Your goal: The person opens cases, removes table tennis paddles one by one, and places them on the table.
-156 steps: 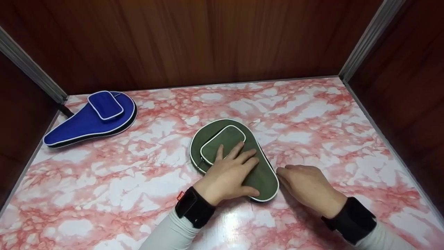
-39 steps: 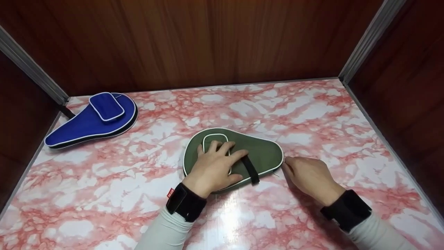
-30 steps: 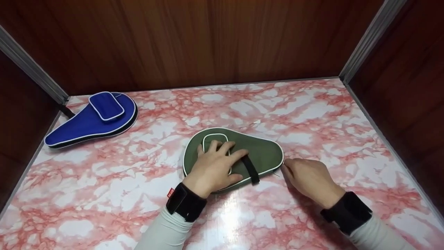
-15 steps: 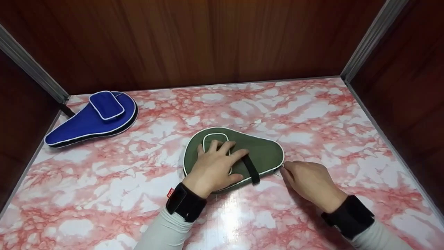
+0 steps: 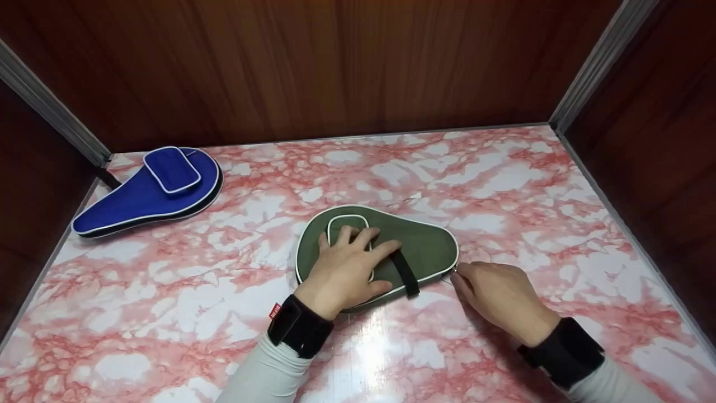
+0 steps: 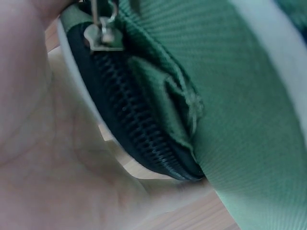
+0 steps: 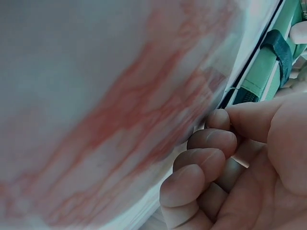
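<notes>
A green table tennis bat case [image 5: 425, 243] with white piping lies flat, its narrow end pointing right in the head view. My left hand [image 5: 347, 271] rests spread over its wide end and front pocket [image 5: 348, 223]. In the left wrist view the pocket's zipper [image 6: 129, 105] and metal slider [image 6: 103, 36] show beside the palm. At the narrow tip my right hand [image 5: 500, 296] pinches the case's zipper pull [image 5: 456, 269], mostly hidden by thumb and forefinger; its other fingers are curled. A black strap [image 5: 405, 274] lies across the case beside the left fingers.
A blue bat case [image 5: 140, 201] with white piping lies at the far left, its black strap [image 5: 106, 178] against the side wall. Dark wood panels [image 5: 335, 67] enclose the back and sides of the red-and-white marbled table [image 5: 531, 184].
Over five seconds the green case has turned, its narrow end swinging to the right, and its strap now shows. Lately the right hand has slid slightly nearer round the tip; the left stays put.
</notes>
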`<state>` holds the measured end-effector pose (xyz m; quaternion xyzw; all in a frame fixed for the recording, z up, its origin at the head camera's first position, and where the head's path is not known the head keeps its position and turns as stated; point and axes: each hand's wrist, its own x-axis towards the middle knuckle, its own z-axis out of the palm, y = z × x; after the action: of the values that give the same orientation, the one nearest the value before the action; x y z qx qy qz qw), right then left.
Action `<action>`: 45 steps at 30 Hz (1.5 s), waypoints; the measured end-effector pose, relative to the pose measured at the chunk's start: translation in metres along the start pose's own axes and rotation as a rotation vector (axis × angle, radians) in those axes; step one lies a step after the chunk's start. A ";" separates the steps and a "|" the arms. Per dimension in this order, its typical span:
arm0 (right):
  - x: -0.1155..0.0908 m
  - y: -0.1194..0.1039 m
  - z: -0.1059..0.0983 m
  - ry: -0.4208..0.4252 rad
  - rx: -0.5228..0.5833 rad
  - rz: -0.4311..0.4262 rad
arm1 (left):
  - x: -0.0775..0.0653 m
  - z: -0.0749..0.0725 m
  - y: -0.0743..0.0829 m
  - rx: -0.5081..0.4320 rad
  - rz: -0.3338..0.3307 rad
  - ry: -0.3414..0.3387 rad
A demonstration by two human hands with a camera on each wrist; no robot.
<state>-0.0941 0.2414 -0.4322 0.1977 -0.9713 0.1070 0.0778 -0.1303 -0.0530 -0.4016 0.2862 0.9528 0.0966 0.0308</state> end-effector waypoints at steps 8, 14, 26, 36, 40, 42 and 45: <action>-0.001 -0.001 0.000 0.010 -0.001 -0.013 | 0.001 0.000 0.000 0.000 -0.002 -0.008; -0.001 -0.002 0.001 0.003 0.000 -0.015 | 0.001 0.001 0.000 0.005 0.000 -0.001; -0.001 -0.004 0.002 0.006 -0.011 -0.020 | 0.001 0.000 0.000 0.004 -0.004 -0.007; -0.001 -0.009 0.003 0.013 -0.010 -0.047 | 0.001 0.001 0.000 0.011 -0.009 -0.011; -0.001 -0.012 0.002 0.004 -0.013 -0.069 | 0.000 0.001 0.000 0.014 -0.005 -0.001; -0.002 -0.013 0.002 -0.001 -0.012 -0.078 | 0.000 0.000 0.000 0.011 -0.003 0.004; -0.002 -0.014 0.002 0.002 -0.018 -0.089 | 0.000 0.001 0.000 0.004 0.001 0.014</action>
<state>-0.0866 0.2287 -0.4323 0.2398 -0.9624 0.0949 0.0852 -0.1301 -0.0533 -0.4025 0.2860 0.9530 0.0968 0.0234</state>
